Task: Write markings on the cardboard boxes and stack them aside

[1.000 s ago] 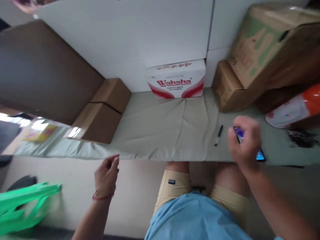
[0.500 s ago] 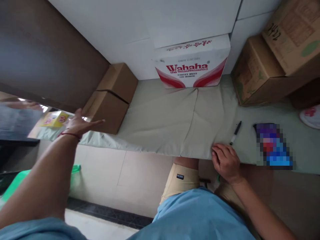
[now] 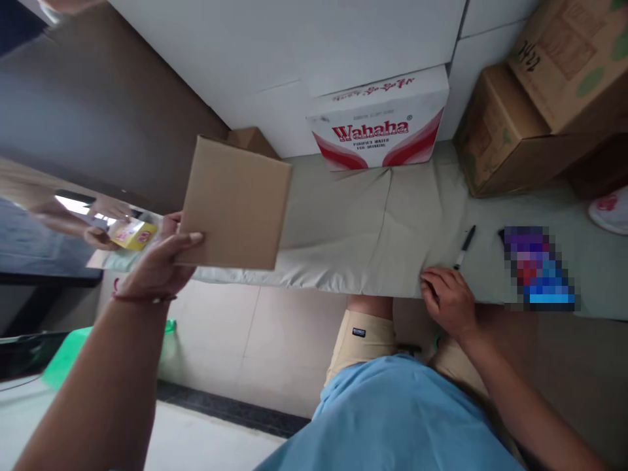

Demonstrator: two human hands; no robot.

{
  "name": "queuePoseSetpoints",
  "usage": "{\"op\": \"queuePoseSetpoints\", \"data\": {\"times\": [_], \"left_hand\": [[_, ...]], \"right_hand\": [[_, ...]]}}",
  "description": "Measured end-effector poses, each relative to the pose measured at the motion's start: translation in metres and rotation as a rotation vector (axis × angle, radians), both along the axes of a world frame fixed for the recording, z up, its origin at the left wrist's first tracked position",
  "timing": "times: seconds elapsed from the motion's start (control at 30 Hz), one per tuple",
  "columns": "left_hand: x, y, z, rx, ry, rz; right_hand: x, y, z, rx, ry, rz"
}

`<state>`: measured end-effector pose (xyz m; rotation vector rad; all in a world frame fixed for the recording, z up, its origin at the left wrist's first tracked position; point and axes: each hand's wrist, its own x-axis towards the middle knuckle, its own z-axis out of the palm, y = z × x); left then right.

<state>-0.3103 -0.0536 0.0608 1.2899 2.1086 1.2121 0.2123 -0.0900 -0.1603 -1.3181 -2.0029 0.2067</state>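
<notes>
My left hand is closed around the lower left corner of a plain brown cardboard box, thumb on the near face. The box is raised and tilted toward me, in front of another brown cardboard box that is mostly hidden behind it. My right hand rests at the front edge of the cloth-covered table, fingers loosely curled, thumb apart, nothing visible in it. Just beyond its fingertips lies a black and white pen. Right of that is a phone-like device with a blurred screen.
A white and red Wahaha carton stands against the wall. Larger brown cartons are stacked at the right. Left, a dark partition borders the table. Beyond it another person's hands touch a yellow box. A green stool-like object is below.
My left hand has taken hold of the nearer cardboard box and lifted it toward me. The other person's hands have come to the yellow box. My right hand stays at the table edge.
</notes>
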Motion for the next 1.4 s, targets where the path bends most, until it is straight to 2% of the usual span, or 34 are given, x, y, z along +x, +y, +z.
{"op": "queuePoseSetpoints", "data": {"times": [0.03,0.1,0.13,0.2,0.27,0.33,0.4,0.5,0.57,0.63,0.73,0.8,0.9,0.97,1.1,1.17,1.23,1.3,1.4], "left_hand": [[0.014,-0.009,0.0,-0.056,-0.094,-0.052],[0.05,-0.02,-0.007,-0.257,-0.429,-0.215],[0.069,-0.021,-0.013,-0.36,-0.529,-0.315],[0.109,-0.012,-0.033,-0.416,-0.673,-0.441],[0.143,0.007,-0.057,-0.444,-0.764,-0.542],[0.168,0.027,-0.079,-0.428,-0.849,-0.619],[0.179,0.041,-0.098,-0.345,-0.945,-0.583],[0.175,0.037,-0.12,-0.174,-1.069,-0.367],[0.167,0.017,-0.133,-0.1,-1.108,-0.232],[0.163,-0.012,-0.146,-0.058,-1.137,-0.153],[0.172,-0.057,-0.165,-0.037,-1.162,-0.114],[0.189,-0.076,-0.175,-0.021,-1.149,-0.119],[0.215,-0.081,-0.179,0.046,-1.094,-0.172],[0.226,-0.075,-0.172,0.11,-1.053,-0.195],[0.227,-0.068,-0.143,0.255,-0.972,-0.168],[0.225,-0.069,-0.129,0.278,-0.926,-0.175],[0.226,-0.071,-0.121,0.259,-0.898,-0.198],[0.229,-0.074,-0.119,0.22,-0.924,-0.204],[0.236,-0.075,-0.128,0.179,-1.036,-0.164]], "right_hand": [[0.0,0.0,0.004,-0.069,0.112,-0.014],[0.001,-0.001,0.015,-0.252,0.422,-0.069],[0.002,-0.002,0.022,-0.342,0.596,-0.107],[0.004,-0.006,0.037,-0.459,0.883,-0.172],[0.008,-0.013,0.049,-0.493,0.998,-0.19],[0.014,-0.021,0.058,-0.519,0.983,-0.176],[0.02,-0.03,0.063,-0.551,0.962,-0.175],[0.027,-0.037,0.065,-0.542,0.992,-0.254],[0.029,-0.037,0.065,-0.522,1.022,-0.324],[0.029,-0.032,0.065,-0.524,1.03,-0.367],[0.028,-0.019,0.063,-0.584,0.952,-0.354],[0.026,-0.009,0.061,-0.656,0.84,-0.293],[0.017,0.002,0.062,-0.74,0.648,-0.168],[0.012,0.002,0.067,-0.709,0.54,-0.124],[0.013,-0.009,0.089,-0.389,0.419,-0.141],[0.018,-0.015,0.102,-0.213,0.376,-0.141],[0.021,-0.022,0.115,-0.1,0.35,-0.135],[0.021,-0.028,0.128,-0.042,0.33,-0.125],[0.006,-0.04,0.15,0.041,0.242,-0.053]]}}
